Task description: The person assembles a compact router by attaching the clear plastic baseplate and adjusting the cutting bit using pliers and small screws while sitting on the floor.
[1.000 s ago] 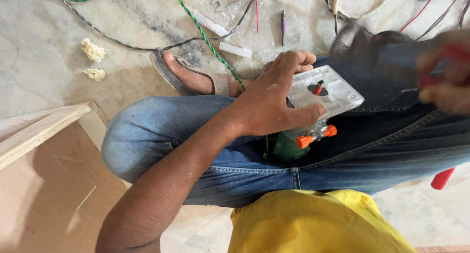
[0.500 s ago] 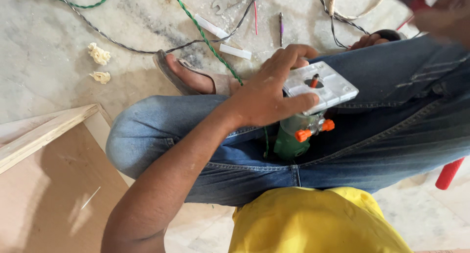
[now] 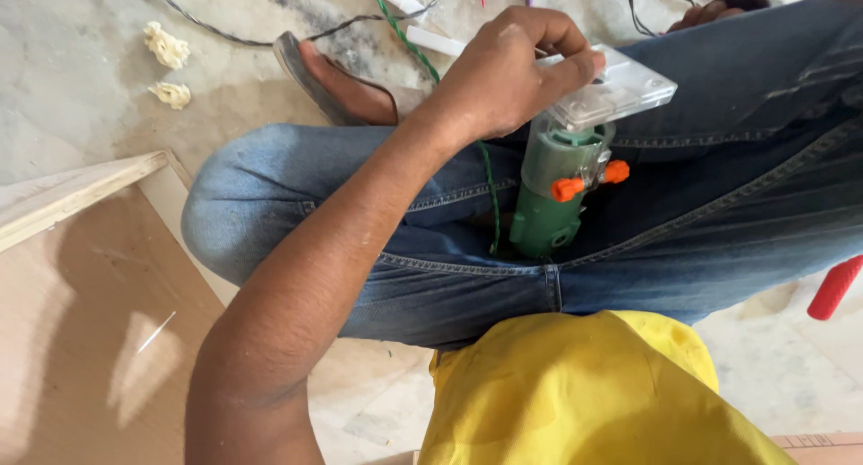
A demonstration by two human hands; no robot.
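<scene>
Head view, item by item.

Change since a second ago: the right hand, then blurred at the right edge with something red, is now gone from the frame. The green trimmer is standing more upright between the thighs, so more of its body is showing. The work on the tool's base appears to be pausing, with one hand only steadying it.

- Left hand [image 3: 499,74]: fingers [image 3: 575,67] are curling together and clamping over the near edge of the clear base plate [image 3: 620,92].
- Green trimmer [image 3: 553,191]: a smooth plastic cylinder, wedged in the lap below the fingers, with orange knobs [image 3: 589,182] just under the plate.
- Jeans [image 3: 431,249]: blue denim, stitched seams.
- Green cable [image 3: 490,204]: twisted, running beside the wrist.
- Plywood board [image 3: 72,195]: pale, flat, well left of the fingers.
- Red handle [image 3: 834,287]: ribbed, far right.
</scene>
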